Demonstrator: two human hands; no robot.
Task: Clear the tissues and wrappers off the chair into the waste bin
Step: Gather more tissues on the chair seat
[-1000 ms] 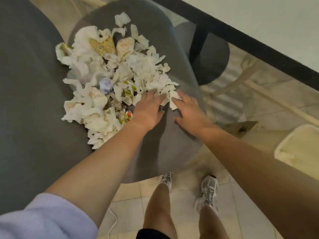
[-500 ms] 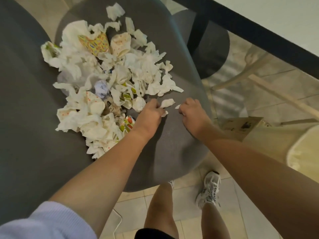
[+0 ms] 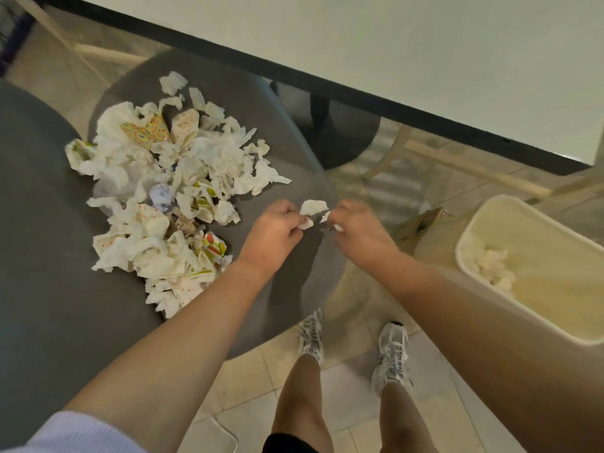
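A heap of crumpled white tissues and printed wrappers [image 3: 163, 197] covers the grey chair seat [image 3: 287, 158]. At the seat's right edge my left hand [image 3: 273, 235] is curled and pinches small white tissue scraps [image 3: 312, 207]. Close beside it my right hand [image 3: 358, 230] is also curled and pinches little bits of tissue. The cream waste bin [image 3: 536, 289] stands on the floor at the right, with some tissues [image 3: 493, 266] lying inside it.
A white table with a dark edge [image 3: 392, 103] runs across the top, its round dark base [image 3: 340, 138] behind the chair. A brown cardboard piece [image 3: 418, 223] leans beside the bin. My legs and sneakers [image 3: 392, 354] stand on the tiled floor.
Both hands went from lying flat on the tissues to curling around small scraps and drawing back to the seat's edge. The view swung right, bringing the bin more into sight.
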